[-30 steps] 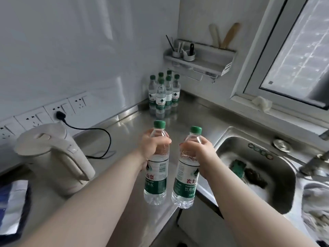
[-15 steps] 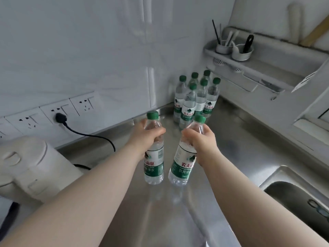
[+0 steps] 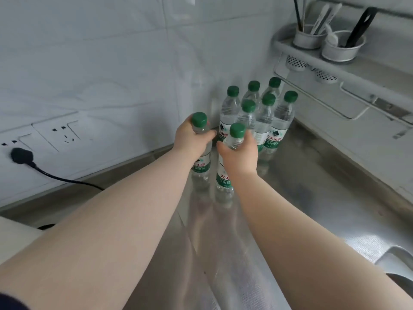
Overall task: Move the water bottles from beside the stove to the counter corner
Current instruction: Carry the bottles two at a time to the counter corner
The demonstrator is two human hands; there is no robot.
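My left hand (image 3: 194, 139) grips the neck of a clear water bottle (image 3: 201, 166) with a green cap and green label. My right hand (image 3: 240, 153) grips the neck of a second such bottle (image 3: 224, 179) just to its right. Both bottles stand upright with their bases at the steel counter (image 3: 312, 198); whether they touch it I cannot tell. Right behind them, in the counter corner against the white wall, stands a cluster of several identical bottles (image 3: 263, 117).
A wall rack (image 3: 339, 63) with two utensil cups hangs at the right above the corner. Wall sockets with a black plug and cord (image 3: 22, 156) are at the left. A white kettle's edge (image 3: 15, 229) shows at lower left, the sink's corner (image 3: 397, 260) at lower right.
Both hands have carried their bottles from the counter's front edge forward to the corner cluster and lowered them to the counter. The view has closed in on the corner.
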